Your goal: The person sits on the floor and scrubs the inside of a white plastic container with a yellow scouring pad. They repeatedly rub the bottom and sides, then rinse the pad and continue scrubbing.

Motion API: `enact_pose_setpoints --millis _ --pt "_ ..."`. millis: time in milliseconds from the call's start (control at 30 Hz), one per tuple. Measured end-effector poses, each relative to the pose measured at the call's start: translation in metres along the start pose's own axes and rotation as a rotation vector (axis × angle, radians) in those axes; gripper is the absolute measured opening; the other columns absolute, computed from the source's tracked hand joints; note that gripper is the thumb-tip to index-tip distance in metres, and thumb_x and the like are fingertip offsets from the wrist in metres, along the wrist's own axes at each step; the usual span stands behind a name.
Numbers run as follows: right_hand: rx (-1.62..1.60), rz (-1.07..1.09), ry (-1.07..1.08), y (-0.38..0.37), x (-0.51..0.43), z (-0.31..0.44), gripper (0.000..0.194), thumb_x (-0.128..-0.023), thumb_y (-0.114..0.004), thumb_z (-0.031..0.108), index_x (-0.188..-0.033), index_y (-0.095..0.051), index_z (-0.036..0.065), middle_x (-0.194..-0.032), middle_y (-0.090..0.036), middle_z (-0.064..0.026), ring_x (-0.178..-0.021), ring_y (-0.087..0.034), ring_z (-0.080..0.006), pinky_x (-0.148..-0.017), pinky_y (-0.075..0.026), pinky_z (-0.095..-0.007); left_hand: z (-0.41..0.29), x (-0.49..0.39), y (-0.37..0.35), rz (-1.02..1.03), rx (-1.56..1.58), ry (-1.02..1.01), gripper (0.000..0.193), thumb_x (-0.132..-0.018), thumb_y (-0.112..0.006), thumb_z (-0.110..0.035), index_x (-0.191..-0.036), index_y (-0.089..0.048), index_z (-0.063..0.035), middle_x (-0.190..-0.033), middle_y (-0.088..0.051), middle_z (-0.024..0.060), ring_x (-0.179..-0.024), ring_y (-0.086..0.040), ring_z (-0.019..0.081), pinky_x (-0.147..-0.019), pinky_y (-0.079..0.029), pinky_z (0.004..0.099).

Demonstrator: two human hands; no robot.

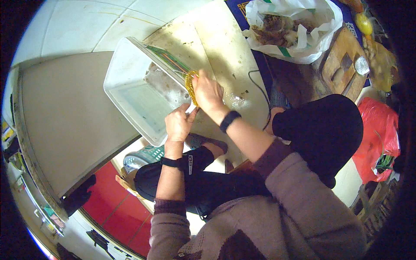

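A white rectangular plastic tub (143,97) tilts before me, its open top facing me. Murky water with dark bits and some foam lies along one inner wall. My left hand (179,123) grips the tub's rim at its near right corner. In my right hand (209,92) is a gold-coloured mesh scouring pad (190,86), pressed against the right-hand rim just above my left hand. Its fingers partly cover the pad. A green printed panel, perhaps a label (170,58), shows on the tub's outer side.
A white plastic bag (292,48) holding dark matter sits at upper right, beside a wooden board (344,61). A black cable (256,84) crosses the wet floor (224,42). A red plastic bag (375,139) lies right; a teal basket (146,156) stands below the tub.
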State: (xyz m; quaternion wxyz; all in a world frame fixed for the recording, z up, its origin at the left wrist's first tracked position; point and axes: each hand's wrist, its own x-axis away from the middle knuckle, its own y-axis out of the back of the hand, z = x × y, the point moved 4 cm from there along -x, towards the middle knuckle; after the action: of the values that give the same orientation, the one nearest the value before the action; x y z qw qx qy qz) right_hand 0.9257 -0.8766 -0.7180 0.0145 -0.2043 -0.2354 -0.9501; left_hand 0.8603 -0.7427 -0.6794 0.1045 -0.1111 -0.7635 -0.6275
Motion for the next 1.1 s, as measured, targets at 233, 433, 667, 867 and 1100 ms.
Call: enact_pose_setpoints --millis 233,433,667,867,1100 --pt "-0.222 -0.045 -0.137 -0.009 -0.083 -0.005 0.041 -0.098 -0.048 0.036 -0.114 -0.058 0.000 -0.097 -0.068 -0.0275 -0.099 -0.066 -0.0419 -0.087 -0.050 -0.0501 -0.005 -0.002 0.007 -0.025 -0.009 -0.012 0.030 -0.085 -0.071 -0.039 -0.101 -0.070 -0.0128 -0.075 -0.069 0.0150 -0.073 -0.068 0.0352 -0.066 -0.053 0.0450" --pt "-0.748 -0.151 -0.352 0.003 -0.071 -0.107 0.051 -0.098 -0.043 0.045 -0.113 -0.060 0.000 -0.109 -0.066 -0.0249 -0.103 -0.063 -0.0396 -0.091 -0.046 -0.0472 -0.007 -0.003 0.005 0.014 -0.024 0.010 0.046 -0.085 -0.070 -0.049 -0.097 -0.069 -0.0043 -0.071 -0.067 0.0202 -0.073 -0.068 0.0397 -0.066 -0.054 0.0459" --pt "-0.476 -0.250 0.079 -0.045 0.043 -0.058 0.024 -0.101 -0.050 0.027 -0.113 -0.052 0.007 -0.107 -0.053 -0.0212 -0.094 -0.057 -0.0430 -0.081 -0.048 -0.0503 -0.007 -0.004 0.006 -0.014 0.001 0.004 0.042 -0.083 -0.074 -0.045 -0.095 -0.070 -0.0052 -0.076 -0.068 0.0179 -0.070 -0.067 0.0375 -0.062 -0.053 0.0442" --pt "-0.120 0.119 0.085 -0.096 0.041 -0.109 0.022 -0.096 -0.053 0.024 -0.104 -0.059 0.005 -0.099 -0.057 -0.0224 -0.091 -0.059 -0.0438 -0.079 -0.048 -0.0534 -0.008 -0.006 0.008 -0.002 0.011 -0.008 0.038 -0.082 -0.076 -0.040 -0.089 -0.066 -0.0042 -0.072 -0.066 0.0178 -0.068 -0.066 0.0371 -0.060 -0.052 0.0428" --pt "-0.167 -0.028 -0.202 -0.074 0.027 -0.159 0.018 -0.089 -0.059 0.020 -0.095 -0.062 0.004 -0.093 -0.063 -0.0238 -0.092 -0.060 -0.0415 -0.079 -0.049 -0.0497 -0.011 -0.010 0.010 -0.065 0.114 -0.080 0.035 -0.083 -0.078 -0.032 -0.076 -0.059 -0.0028 -0.067 -0.060 0.0191 -0.061 -0.061 0.0399 -0.054 -0.048 0.0412"
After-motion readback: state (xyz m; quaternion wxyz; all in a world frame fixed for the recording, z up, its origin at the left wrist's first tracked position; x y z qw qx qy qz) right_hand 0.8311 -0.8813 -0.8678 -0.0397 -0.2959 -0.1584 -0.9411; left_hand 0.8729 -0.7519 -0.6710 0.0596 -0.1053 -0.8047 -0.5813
